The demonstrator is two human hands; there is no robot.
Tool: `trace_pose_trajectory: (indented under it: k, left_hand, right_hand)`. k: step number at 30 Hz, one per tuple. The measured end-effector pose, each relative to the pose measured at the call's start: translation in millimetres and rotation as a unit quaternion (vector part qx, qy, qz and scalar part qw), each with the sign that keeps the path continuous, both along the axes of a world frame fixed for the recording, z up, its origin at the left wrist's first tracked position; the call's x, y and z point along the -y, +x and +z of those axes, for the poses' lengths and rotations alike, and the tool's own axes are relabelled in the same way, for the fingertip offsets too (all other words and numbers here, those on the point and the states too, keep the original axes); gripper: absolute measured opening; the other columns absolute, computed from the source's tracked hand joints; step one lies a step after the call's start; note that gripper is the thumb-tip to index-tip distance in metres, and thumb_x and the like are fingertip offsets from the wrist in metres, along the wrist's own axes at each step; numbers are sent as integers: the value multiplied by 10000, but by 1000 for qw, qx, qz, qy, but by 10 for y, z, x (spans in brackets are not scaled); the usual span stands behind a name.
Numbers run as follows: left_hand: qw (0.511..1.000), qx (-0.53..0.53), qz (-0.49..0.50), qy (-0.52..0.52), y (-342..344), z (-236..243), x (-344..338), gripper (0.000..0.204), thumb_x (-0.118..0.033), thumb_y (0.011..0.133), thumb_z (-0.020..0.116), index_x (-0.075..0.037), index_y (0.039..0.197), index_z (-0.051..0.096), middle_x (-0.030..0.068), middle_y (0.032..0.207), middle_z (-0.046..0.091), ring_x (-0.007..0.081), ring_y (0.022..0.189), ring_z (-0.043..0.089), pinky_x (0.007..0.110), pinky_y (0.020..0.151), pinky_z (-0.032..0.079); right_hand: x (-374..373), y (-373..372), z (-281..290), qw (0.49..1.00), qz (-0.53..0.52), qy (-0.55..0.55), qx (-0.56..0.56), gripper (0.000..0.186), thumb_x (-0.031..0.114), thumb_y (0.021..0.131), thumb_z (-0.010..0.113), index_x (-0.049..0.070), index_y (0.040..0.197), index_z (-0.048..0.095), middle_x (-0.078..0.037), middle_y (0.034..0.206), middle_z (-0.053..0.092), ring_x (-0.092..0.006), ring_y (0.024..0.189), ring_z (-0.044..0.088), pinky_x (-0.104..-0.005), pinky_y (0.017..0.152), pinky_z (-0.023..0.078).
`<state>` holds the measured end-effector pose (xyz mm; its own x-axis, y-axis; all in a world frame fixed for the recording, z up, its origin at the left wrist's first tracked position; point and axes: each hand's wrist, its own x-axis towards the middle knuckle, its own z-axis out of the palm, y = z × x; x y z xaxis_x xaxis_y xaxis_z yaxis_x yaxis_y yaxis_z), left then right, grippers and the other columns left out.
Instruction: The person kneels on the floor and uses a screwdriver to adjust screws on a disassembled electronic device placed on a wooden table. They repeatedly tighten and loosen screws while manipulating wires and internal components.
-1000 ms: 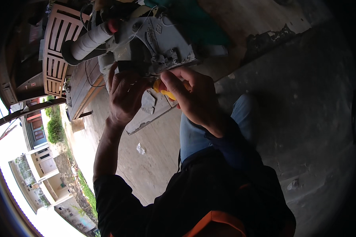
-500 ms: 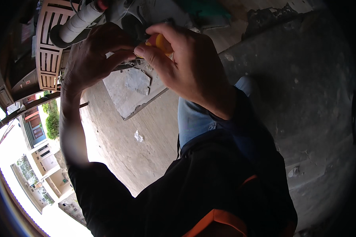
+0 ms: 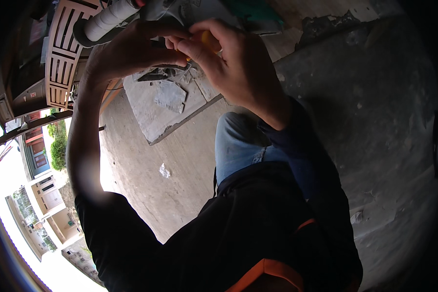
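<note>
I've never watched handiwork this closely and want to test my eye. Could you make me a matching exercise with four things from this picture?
Things:
1. yellow object
2. jeans
3. crumpled scrap
4. slatted wood panel

Places or colours:
A. pale, lying on the floor
B. brown, at the picture's upper left
C. in the right hand
D. blue

Pairs: 1-C, 2-D, 3-A, 4-B

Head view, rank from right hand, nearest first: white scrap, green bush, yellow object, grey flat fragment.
1. Yellow object: held in the right hand
2. Grey flat fragment: lower left, on the slab
3. White scrap: farther down, on the floor
4. Green bush: far left, outdoors
</note>
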<state>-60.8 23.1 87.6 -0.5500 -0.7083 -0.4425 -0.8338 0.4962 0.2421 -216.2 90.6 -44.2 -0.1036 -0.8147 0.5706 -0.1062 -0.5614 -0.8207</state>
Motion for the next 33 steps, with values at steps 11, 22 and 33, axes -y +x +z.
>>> trace_pose_trajectory:
  k: [11, 22, 33]
  left_hand:
    - [991, -106, -1, 78, 97, -100, 90, 321, -134, 823, 805, -50, 1106, 678, 65, 976, 714, 149, 958, 669, 328, 900, 527]
    - [990, -131, -47, 26, 162, -214, 60, 363, -204, 819, 817, -50, 1130, 709, 58, 934, 718, 127, 897, 667, 323, 853, 526]
    - [985, -156, -69, 33, 235, -235, 126, 425, -237, 789, 844, -89, 1166, 715, 59, 1010, 736, 149, 906, 695, 308, 831, 554]
  right_hand:
    - [-14, -26, -43, 1000, 1, -22, 21, 286, 258, 903, 730, -2, 998, 657, -143, 783, 718, -240, 682, 721, -328, 621, 557]
    - [-67, -485, 537, 968, -102, 68, 220, 476, 412, 991, 549, -19, 1166, 649, -136, 1039, 674, -162, 872, 608, -300, 751, 484]
    - [273, -333, 643, 914, -184, -174, 318, 765, 589, 1034, 274, -55, 1414, 437, -281, 1423, 470, -348, 1359, 428, -444, 1142, 295]
